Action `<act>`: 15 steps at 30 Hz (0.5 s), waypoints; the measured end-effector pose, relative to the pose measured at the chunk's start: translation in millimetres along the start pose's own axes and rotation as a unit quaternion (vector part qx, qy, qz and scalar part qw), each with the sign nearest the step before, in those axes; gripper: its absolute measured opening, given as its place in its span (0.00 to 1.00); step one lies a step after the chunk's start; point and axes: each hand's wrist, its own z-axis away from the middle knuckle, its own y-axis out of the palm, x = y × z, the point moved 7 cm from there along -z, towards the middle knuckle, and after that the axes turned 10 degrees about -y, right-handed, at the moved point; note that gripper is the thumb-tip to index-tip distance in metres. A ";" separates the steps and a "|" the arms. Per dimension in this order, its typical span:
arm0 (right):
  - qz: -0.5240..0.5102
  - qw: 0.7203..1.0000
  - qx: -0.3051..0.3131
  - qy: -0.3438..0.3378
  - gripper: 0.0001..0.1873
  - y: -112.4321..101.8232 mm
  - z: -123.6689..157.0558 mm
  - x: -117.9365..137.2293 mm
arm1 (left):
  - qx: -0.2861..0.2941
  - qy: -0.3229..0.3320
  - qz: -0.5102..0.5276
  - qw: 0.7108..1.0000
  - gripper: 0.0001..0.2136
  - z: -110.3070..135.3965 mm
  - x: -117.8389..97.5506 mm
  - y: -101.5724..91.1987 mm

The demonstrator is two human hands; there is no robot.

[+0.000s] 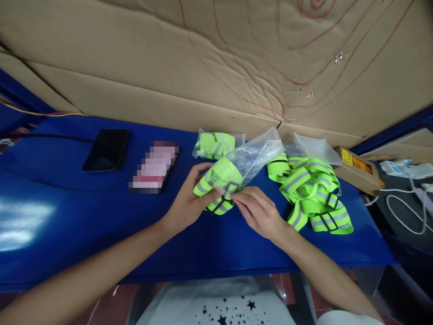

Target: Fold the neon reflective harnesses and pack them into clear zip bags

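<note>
Curling around the folded reflective strap (202,186), the left hand (184,207) held it above the blue table (209,250); the right hand (259,210) pinched the near edge of the clear bag (262,155). The strap seemed light and soft, best gripped around its folds; the bag, slippery.

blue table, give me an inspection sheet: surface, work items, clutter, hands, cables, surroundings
surface: blue table, glossy, glare at left
work items: neon strap bundle partly inside a clear bag; bagged straps behind; loose strap pile at right
clutter: black device, pixelated phone-like device, small carton
hands: left hand grips the bundle; right hand, fingers at the bag's edge
cables: black cable to black device; white cable at far right
surroundings: cardboard panel behind, red lines drawn on it
</note>
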 end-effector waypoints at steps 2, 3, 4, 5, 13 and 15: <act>-0.004 1.000 0.004 0.006 0.22 -0.5 0.0 0.1 | 0.006 0.023 -0.043 0.999 0.29 0.8 -1.1 3.1; -0.002 1.000 0.008 0.007 0.21 -0.4 0.0 0.0 | 0.009 0.033 -0.060 0.998 0.29 1.4 -1.3 4.8; 0.002 1.000 0.015 0.009 0.21 0.3 0.0 -0.4 | 0.013 0.043 -0.078 0.996 0.29 2.0 -1.4 6.5; 0.008 1.000 0.022 0.009 0.20 1.3 -0.3 -0.9 | 0.015 0.054 -0.096 0.994 0.29 2.6 -1.5 7.6; 0.022 0.994 0.105 -0.036 0.06 0.5 -4.4 6.0 | 0.024 0.259 -0.375 0.890 0.28 9.2 -13.4 8.4; 0.052 0.992 0.078 -0.082 0.04 -13.9 -5.3 16.2 | 0.027 0.304 -0.442 0.844 0.31 10.8 -16.1 11.1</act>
